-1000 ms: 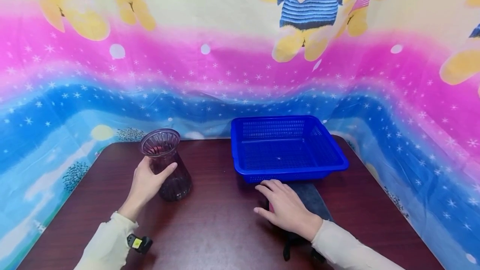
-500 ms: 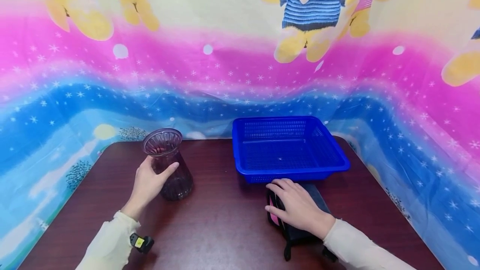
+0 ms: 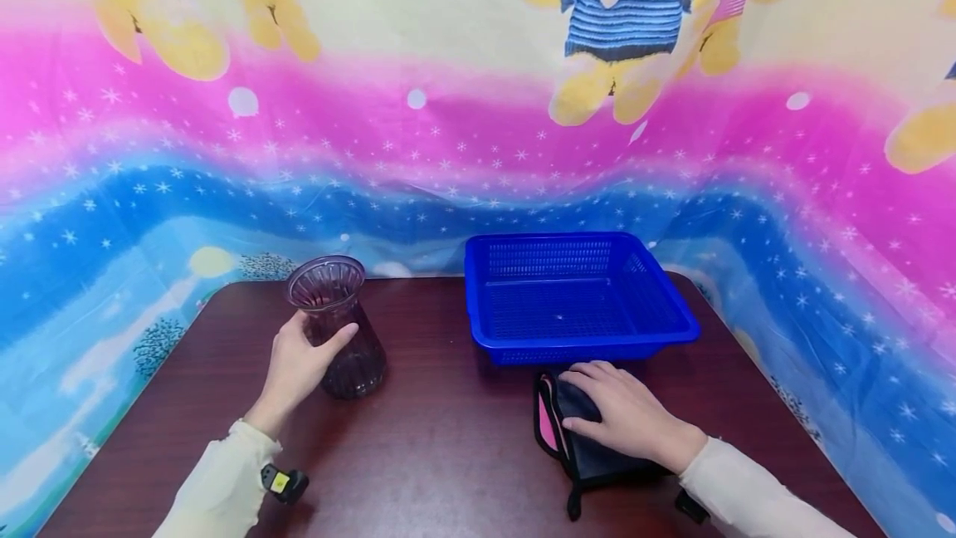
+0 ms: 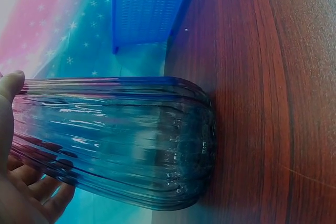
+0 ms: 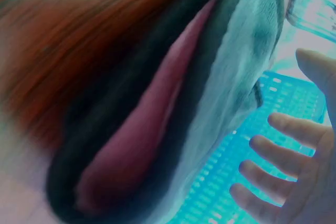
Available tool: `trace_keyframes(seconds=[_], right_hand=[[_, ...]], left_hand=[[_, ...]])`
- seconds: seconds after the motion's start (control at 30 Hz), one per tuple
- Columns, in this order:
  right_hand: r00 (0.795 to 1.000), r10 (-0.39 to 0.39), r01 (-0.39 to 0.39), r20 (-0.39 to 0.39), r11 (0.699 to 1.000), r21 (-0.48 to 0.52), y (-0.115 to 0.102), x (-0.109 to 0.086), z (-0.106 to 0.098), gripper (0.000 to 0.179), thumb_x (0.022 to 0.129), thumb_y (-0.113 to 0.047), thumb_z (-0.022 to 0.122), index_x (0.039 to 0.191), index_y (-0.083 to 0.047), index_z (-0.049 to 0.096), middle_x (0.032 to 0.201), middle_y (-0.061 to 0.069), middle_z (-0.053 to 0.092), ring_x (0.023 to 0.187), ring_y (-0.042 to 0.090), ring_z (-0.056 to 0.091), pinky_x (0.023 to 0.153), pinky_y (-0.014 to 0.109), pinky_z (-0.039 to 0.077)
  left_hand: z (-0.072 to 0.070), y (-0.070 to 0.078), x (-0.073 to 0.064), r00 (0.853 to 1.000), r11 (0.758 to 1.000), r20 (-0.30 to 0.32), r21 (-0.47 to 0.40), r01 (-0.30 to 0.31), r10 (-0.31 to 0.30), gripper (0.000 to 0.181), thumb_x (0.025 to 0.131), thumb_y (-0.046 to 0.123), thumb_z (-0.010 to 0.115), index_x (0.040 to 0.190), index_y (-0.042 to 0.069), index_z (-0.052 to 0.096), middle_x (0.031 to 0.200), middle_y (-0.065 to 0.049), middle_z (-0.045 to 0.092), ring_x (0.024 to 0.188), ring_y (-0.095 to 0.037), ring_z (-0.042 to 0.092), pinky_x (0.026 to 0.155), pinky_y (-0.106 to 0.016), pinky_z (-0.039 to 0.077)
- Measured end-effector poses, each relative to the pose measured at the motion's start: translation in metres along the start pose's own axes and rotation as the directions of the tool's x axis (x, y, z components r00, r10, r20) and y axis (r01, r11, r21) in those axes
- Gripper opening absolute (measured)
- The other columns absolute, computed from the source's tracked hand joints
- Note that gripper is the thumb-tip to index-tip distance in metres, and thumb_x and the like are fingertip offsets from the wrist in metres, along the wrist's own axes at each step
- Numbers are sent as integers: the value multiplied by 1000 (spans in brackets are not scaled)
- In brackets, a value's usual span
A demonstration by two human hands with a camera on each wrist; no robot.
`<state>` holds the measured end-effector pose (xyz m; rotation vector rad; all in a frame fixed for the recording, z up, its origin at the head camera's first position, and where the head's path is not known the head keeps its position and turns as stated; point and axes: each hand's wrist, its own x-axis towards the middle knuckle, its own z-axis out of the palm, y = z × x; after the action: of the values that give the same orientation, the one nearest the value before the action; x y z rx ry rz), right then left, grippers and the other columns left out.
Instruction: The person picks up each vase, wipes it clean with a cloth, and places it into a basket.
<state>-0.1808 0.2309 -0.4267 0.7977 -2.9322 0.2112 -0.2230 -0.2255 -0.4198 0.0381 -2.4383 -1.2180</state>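
Note:
A ribbed, purple-tinted glass vase [image 3: 351, 355] with a flared rim stands at the left of the table. My left hand [image 3: 299, 359] grips its upper body, thumb on the near side; the left wrist view shows the same vase [image 4: 121, 135] with fingers curled beneath it. At the right lies a black pouch [image 3: 597, 459] with a pink strip along its left side and a short strap end. Over its top is my right hand [image 3: 627, 413], fingers extended. In the right wrist view the fingers are spread beside the pouch [image 5: 220, 98]; whether they touch it is unclear.
A blue plastic basket [image 3: 582, 349] with perforated walls stands at the back right, just behind the pouch. All of these are on a dark reddish-brown table [image 3: 441, 447]. A patterned cloth [image 3: 418, 156] hangs around the back and sides.
My right hand has shifted rightward across the pouch, uncovering its left side and pink strip. My left hand has kept its hold on the vase. The head view has shifted slightly.

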Motion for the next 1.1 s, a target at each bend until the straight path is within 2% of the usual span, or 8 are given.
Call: trace_keyframes(seconds=[0.2, 0.5, 0.77, 1.1], right_hand=[[994, 34, -37, 102, 999, 34, 14, -7, -5, 66, 85, -50, 77, 139, -16, 61, 143, 10, 60, 134, 34, 53, 107, 59, 46], [982, 32, -44, 185, 997, 58, 29, -12, -7, 80, 78, -51, 83, 142, -11, 58, 148, 16, 55, 138, 39, 50, 106, 61, 46], [973, 54, -80, 225, 991, 107, 33, -12, -1, 87, 75, -56, 83, 144, -10, 56, 150, 17, 53, 139, 40, 48, 107, 61, 45], [968, 72, -100, 241, 989, 107, 33, -10, 5, 90, 73, -58, 83, 143, -8, 57, 149, 15, 54, 136, 38, 51, 106, 59, 48]], left_hand=[[0, 0, 0, 1000, 1000, -1, 2, 4, -4, 59, 89, 43, 75, 126, 0, 61, 116, -27, 72, 108, -40, 69, 96, -56, 53], [0, 1, 0, 1000, 1000, -3, 1, 7, -7, 58, 88, 42, 76, 125, 0, 61, 115, -26, 72, 108, -38, 69, 95, -53, 52], [1, 1, -1, 1000, 1000, 4, -1, 14, -14, 58, 89, 43, 75, 127, 1, 60, 117, -25, 72, 109, -37, 69, 95, -52, 52], [1, 1, -1, 1000, 1000, 2, -6, 9, -9, 57, 89, 42, 75, 127, 1, 61, 117, -25, 72, 108, -37, 69, 94, -52, 52]])
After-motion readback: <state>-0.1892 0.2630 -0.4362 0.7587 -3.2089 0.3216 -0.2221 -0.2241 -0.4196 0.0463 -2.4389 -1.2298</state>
